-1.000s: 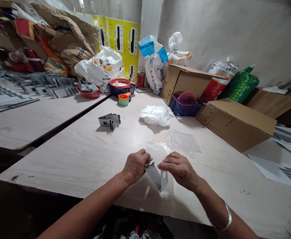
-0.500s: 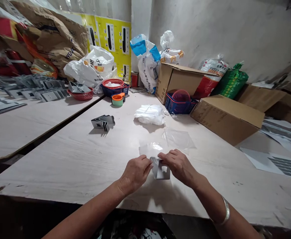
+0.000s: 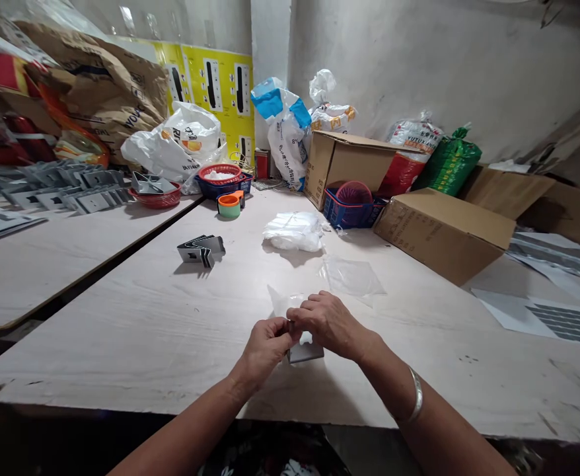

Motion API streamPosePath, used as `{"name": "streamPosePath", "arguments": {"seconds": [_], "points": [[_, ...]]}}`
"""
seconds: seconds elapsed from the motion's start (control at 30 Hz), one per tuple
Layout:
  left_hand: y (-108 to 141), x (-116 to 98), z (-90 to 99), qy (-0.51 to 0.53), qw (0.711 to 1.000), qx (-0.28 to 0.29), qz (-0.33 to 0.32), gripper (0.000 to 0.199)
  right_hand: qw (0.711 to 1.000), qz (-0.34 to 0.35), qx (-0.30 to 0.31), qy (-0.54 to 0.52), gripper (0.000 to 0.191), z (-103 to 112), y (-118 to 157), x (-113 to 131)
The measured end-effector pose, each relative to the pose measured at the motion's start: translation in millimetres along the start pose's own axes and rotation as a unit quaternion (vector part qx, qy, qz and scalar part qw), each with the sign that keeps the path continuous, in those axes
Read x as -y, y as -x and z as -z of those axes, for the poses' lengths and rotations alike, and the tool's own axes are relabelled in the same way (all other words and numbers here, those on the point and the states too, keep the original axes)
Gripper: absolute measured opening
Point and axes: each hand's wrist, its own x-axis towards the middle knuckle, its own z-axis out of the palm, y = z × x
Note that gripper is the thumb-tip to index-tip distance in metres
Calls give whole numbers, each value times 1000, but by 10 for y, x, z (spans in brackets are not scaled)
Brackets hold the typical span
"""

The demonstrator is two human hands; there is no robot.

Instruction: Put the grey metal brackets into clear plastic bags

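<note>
Near the table's front, my left hand (image 3: 266,344) pinches the upper left edge of a grey bent plate (image 3: 307,352) with a cut-out. The fingers of my right hand (image 3: 327,322) are curled over the top of that plate, touching my left fingertips. A clear plastic bag (image 3: 281,301) sticks up behind the fingers; how much of the plate it covers is hidden. Another clear bag (image 3: 353,276) lies flat just beyond my right hand. Farther back is a pile of white plastic bags (image 3: 294,231). To the left stand several nested grey plates (image 3: 201,251).
An orange and green tape roll (image 3: 229,205), a red basket (image 3: 220,173) and a blue basket (image 3: 347,210) stand toward the back. Cardboard boxes (image 3: 443,231) are at right. More grey plates (image 3: 86,192) cover the left table, beyond a gap.
Both hands have drawn closer together, my right one moving left over the plate. The plate has shifted slightly left, and the bag behind it now stands up more. The camera view has shifted a little.
</note>
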Motion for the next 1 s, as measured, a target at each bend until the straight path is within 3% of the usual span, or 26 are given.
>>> {"name": "streamPosePath", "arguments": {"seconds": [0.1,0.2,0.37,0.6,0.8,1.0], "points": [[-38,-1,79,64,998,-10,2,26,990,-50,-107,-78,21,3,54,4],[-66,-23,209,96,995,-25,-2,25,954,-142,-189,-182,34,-59,199,-32],[-72,-54,355,130,991,-43,1,29,879,-263,-163,-363,28,-291,371,-9],[-50,-21,383,152,987,-45,-1,28,745,-277,-148,-589,33,-452,365,221],[-62,32,400,146,988,-42,0,28,701,-288,-190,-624,17,-558,328,290],[-41,94,411,88,995,-26,-30,25,673,-323,-214,-631,17,-642,339,259]]}}
